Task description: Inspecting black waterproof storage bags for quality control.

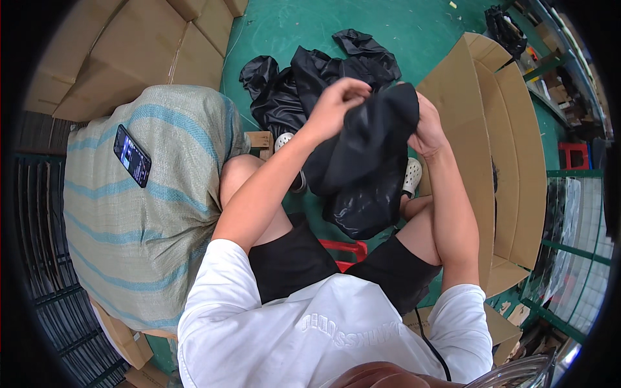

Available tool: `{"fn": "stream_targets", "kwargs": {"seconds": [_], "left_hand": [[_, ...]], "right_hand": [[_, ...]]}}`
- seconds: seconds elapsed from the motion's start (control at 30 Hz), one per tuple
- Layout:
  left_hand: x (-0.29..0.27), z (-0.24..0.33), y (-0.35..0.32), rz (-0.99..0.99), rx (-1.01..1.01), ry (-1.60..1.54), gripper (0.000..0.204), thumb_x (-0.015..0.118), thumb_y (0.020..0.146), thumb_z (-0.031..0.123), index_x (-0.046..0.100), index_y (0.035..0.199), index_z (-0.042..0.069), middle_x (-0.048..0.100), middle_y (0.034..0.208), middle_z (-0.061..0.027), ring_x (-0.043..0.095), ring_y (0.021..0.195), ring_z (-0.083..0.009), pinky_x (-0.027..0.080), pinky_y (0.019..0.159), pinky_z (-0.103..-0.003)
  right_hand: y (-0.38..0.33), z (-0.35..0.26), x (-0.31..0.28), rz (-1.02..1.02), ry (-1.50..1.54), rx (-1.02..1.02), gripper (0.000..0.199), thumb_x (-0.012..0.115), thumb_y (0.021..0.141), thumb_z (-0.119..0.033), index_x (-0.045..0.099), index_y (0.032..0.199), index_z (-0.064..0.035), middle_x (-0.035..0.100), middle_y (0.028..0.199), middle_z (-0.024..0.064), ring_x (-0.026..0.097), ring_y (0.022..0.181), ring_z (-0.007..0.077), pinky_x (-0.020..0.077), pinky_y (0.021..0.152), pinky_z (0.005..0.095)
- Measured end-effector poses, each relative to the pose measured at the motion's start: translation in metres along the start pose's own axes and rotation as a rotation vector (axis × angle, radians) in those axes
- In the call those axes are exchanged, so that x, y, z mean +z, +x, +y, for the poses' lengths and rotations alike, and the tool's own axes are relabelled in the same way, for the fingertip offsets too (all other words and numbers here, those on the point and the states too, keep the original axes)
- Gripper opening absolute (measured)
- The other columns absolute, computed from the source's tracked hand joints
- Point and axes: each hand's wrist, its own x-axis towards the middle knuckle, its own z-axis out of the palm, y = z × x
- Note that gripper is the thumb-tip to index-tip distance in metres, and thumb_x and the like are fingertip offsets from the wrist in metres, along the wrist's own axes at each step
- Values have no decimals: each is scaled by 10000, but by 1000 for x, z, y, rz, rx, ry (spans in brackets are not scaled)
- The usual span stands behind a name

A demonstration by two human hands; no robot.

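Note:
Between my knees I hold up a black, glossy, leather-like piece [372,145], its folds hanging toward the floor. My right hand [429,127] grips its upper right edge, with the fingertips hidden behind the material. By the upper left edge is my left hand [337,107], its fingers curled and slightly blurred; anything pinched in them is too small to make out. Just beyond, a heap of similar black pieces [275,94] lies crumpled on the green floor, partly covered by my left hand and the held piece.
On my left stands a bulging woven sack [174,152] with blue stripes, a phone [132,156] on top. Cardboard cartons [129,48] are stacked behind it. A tall open cardboard box [501,155] stands close on my right. Farther right are a red stool [573,156] and green-framed racks [569,246].

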Motion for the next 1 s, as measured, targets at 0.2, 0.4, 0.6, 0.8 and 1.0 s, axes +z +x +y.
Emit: {"fn": "stream_targets", "kwargs": {"seconds": [0.2,0.4,0.6,0.8,1.0], "left_hand": [[-2,10,-2,459,129,44,47,640,885,70,618,868,34,585,759,9,523,689,-46,428,642,-216],[39,17,-39,-408,-771,-196,344,453,898,264,647,920,-19,699,782,-171,692,648,-234,543,582,-291],[62,-8,-39,158,-801,-953,688,250,980,563,455,1386,47,585,1304,-180,604,1134,-353,461,983,-495],[-25,-14,16,225,-181,-917,697,294,955,611,541,1314,67,571,1328,-137,530,1225,-329,391,1076,-480],[-45,36,12,425,-295,-966,509,476,936,489,645,1024,17,668,1064,-166,644,963,-312,520,897,-455]], "right_hand": [[12,3,-3,275,27,-270,359,342,1047,-123,466,1344,35,565,1325,177,586,1189,269,492,1016,390],[-15,-7,26,-110,369,-230,424,322,1046,-247,460,1351,13,531,1379,151,502,1289,299,366,1116,458],[-42,-3,19,-182,479,-179,347,513,913,-295,577,1028,26,589,1188,213,573,1116,342,427,1010,476],[-37,-3,13,-478,186,99,350,666,681,-223,446,515,-9,469,529,88,419,495,207,349,539,340],[-36,6,32,-723,-58,484,440,713,679,-287,374,525,-54,332,524,-35,283,487,102,188,482,298]]}}
